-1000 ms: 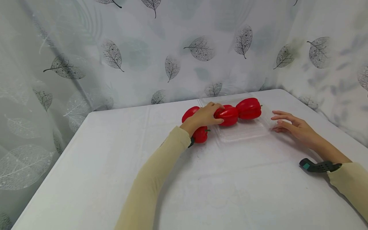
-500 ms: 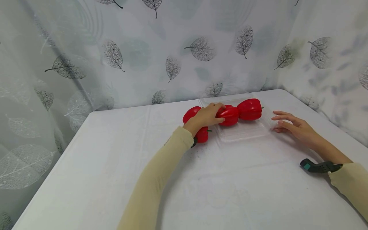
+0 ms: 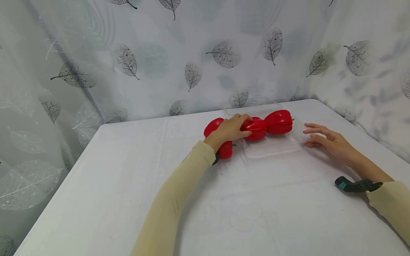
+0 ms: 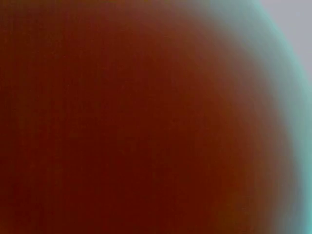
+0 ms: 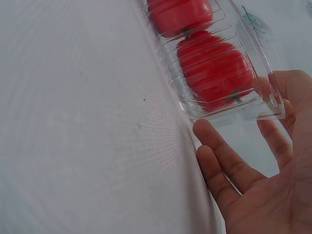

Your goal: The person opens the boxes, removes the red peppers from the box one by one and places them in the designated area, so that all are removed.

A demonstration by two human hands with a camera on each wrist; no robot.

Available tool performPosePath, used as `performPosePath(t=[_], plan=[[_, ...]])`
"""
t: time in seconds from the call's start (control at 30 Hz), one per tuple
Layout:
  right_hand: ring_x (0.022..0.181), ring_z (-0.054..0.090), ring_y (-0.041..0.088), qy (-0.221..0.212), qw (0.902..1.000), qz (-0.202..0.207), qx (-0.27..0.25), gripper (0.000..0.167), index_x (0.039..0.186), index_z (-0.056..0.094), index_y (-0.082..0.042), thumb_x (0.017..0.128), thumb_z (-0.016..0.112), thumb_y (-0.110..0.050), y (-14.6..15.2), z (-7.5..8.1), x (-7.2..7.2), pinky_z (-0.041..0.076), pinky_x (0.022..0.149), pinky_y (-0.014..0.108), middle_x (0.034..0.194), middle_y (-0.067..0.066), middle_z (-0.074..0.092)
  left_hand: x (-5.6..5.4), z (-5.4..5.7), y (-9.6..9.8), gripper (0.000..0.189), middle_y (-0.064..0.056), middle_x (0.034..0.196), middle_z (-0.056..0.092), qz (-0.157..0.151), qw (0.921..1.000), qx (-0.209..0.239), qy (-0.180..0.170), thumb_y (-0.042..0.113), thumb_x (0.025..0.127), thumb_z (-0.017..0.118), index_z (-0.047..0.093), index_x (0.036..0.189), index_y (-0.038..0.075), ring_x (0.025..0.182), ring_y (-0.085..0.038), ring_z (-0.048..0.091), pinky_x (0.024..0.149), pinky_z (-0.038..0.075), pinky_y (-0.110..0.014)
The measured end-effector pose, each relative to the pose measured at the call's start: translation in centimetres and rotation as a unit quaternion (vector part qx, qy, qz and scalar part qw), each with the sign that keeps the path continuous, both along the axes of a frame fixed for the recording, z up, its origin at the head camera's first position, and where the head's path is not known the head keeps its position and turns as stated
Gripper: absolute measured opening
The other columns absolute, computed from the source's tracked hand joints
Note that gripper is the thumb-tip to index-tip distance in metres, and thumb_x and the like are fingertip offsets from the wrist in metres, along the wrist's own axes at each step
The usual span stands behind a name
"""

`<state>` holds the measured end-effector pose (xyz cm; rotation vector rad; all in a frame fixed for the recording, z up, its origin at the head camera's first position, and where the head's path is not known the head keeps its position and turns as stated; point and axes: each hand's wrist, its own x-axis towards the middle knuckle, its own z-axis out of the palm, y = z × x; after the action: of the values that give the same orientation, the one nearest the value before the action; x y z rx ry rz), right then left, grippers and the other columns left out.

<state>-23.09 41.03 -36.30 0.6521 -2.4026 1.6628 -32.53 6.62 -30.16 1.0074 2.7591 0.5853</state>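
My left hand curls over a red bell pepper lying in a clear plastic container. Beside it in the container, to the right, is a second red bell pepper, its stem facing right. Two more red peppers, one a bell pepper and a lower pepper, sit on the table, partly covered by my left wrist. Dark red blur fills most of the left wrist view. With loosely extended fingers, my right hand is right at the container's end wall.
A white cloth covers the table. Behind it and along the right side hangs a pale leaf-patterned curtain. A dark wrist strap is on my right wrist.
The view has shifted very slightly. Both hands and the peppers otherwise keep their places, with the left hand still on the same bell pepper.
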Motion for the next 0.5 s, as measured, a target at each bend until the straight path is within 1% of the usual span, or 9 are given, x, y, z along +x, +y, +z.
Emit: performPosePath(t=[0.13,0.27,0.37,0.5], plan=[[0.092,0.068,0.003,0.001,0.9995,-0.023,0.023,0.027,0.124,0.052,0.014,0.101,0.046,0.002,-0.09,0.09,0.00,0.055,0.078,0.019,0.144,0.003,0.040,-0.06,0.04,0.04,0.054,-0.002,0.137,0.047,0.000,1.0000,0.002,0.001,0.036,0.095,0.061,0.041,0.144,0.025,0.121,-0.017,0.046,0.101,0.043,-0.040],[0.092,0.067,0.002,-0.002,0.9984,-0.041,0.039,0.028,0.125,0.053,0.012,0.101,0.047,0.000,-0.17,0.17,0.10,0.054,0.077,0.018,0.144,0.001,0.041,-0.04,0.09,-0.01,0.053,-0.002,0.138,0.046,0.001,1.0000,0.007,-0.004,0.036,0.095,0.062,0.042,0.143,0.025,0.121,-0.017,0.046,0.098,0.045,-0.039],[0.093,0.067,0.002,-0.005,0.9988,-0.034,0.034,0.028,0.125,0.054,0.011,0.100,0.047,0.001,-0.10,0.14,0.12,0.054,0.078,0.018,0.143,-0.001,0.041,0.01,0.08,-0.07,0.052,-0.003,0.138,0.046,0.000,0.9998,0.017,-0.006,0.035,0.094,0.062,0.043,0.142,0.024,0.119,-0.018,0.047,0.097,0.047,-0.038],[0.094,0.068,0.003,-0.004,0.9999,-0.010,0.011,0.028,0.125,0.052,0.013,0.100,0.046,0.002,0.00,0.07,0.07,0.054,0.079,0.018,0.144,0.000,0.040,0.05,0.06,-0.15,0.050,-0.004,0.138,0.046,-0.003,0.9996,0.028,-0.006,0.035,0.094,0.062,0.045,0.140,0.023,0.117,-0.018,0.049,0.095,0.048,-0.037]])
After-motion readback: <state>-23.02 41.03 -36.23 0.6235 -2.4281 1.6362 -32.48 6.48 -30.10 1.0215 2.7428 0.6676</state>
